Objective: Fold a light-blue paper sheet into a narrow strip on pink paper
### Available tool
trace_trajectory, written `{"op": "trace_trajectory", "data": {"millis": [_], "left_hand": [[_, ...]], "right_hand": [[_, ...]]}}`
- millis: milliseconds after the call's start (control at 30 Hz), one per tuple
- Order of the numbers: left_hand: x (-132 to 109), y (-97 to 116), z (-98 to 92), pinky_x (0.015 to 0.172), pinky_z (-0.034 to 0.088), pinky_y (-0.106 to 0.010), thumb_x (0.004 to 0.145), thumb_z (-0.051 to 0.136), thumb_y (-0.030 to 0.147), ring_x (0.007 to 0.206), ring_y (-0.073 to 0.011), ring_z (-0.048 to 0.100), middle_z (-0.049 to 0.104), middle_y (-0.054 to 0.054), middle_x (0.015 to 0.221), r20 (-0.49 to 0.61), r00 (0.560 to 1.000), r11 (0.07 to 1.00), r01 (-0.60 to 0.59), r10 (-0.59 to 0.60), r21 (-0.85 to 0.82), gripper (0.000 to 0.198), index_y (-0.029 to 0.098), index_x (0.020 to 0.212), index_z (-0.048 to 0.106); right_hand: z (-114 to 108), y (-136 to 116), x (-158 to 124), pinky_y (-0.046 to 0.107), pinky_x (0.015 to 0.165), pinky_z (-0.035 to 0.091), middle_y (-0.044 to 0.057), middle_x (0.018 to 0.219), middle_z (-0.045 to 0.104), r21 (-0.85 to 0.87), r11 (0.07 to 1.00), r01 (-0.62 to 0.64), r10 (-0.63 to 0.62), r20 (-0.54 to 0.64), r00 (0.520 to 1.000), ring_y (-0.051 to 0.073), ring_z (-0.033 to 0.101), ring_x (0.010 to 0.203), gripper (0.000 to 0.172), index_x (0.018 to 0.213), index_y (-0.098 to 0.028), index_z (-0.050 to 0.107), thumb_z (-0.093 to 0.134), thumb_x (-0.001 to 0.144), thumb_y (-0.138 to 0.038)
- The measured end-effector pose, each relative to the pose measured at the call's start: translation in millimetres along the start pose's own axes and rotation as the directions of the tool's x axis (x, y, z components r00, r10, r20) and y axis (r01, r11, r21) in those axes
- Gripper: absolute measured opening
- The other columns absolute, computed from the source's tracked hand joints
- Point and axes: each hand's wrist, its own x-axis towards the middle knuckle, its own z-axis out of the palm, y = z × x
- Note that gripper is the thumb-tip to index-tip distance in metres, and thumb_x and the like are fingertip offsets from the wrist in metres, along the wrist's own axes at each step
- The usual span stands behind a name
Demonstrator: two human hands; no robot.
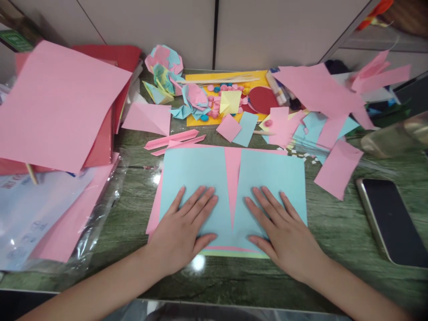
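Two light blue paper panels lie side by side in front of me, a left panel (197, 167) and a right panel (272, 171). A narrow wedge-shaped gap between them shows a pink sheet (232, 174) underneath. My left hand (182, 227) rests flat on the left panel, its fingers spread. On the right panel my right hand (284, 227) lies flat as well, fingers apart. Pink edges stick out at the left and top of the stack, and a thin pale green edge (234, 254) shows at the bottom. Whether the panels join near the bottom I cannot tell.
Folded paper flowers (163, 62) and a yellow sheet (192, 118) with small pink and blue pieces sit at the back. Pink scraps (339, 169) lie to the right, near a phone (394, 220). Large pink paper (63, 107) and plastic packaging (43, 214) cover the left.
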Motion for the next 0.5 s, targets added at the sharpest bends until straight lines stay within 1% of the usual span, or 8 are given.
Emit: {"op": "trace_trajectory", "data": {"millis": [200,500], "left_hand": [[-0.5,-1.6,0.6,0.113,0.004,-0.05,0.091,0.029,0.055,0.14,-0.0246,0.014,0.017,-0.005,0.153,0.009,1.0,1.0,-0.009,0.009,-0.011,0.068,0.015,0.144,0.02],[-1.3,-3.9,-0.1,0.114,0.003,-0.049,0.091,0.029,0.054,0.14,-0.0242,0.016,0.021,-0.005,0.152,-0.016,1.0,0.999,-0.023,0.022,-0.045,0.066,0.016,0.144,0.021]], "right_hand": [[0.4,1.5,-1.9,0.054,0.11,0.018,0.009,0.152,0.019,0.01,1.0,0.012,-0.012,0.01,1.0,0.029,0.015,0.139,0.068,0.144,-0.02,0.023,0.041,0.088,-0.054],[0.1,6.0,-2.1,0.054,0.11,0.017,0.009,0.152,0.019,0.055,0.998,0.021,-0.022,0.012,1.0,0.028,0.016,0.139,0.068,0.145,-0.021,0.021,0.042,0.088,-0.052]]}}
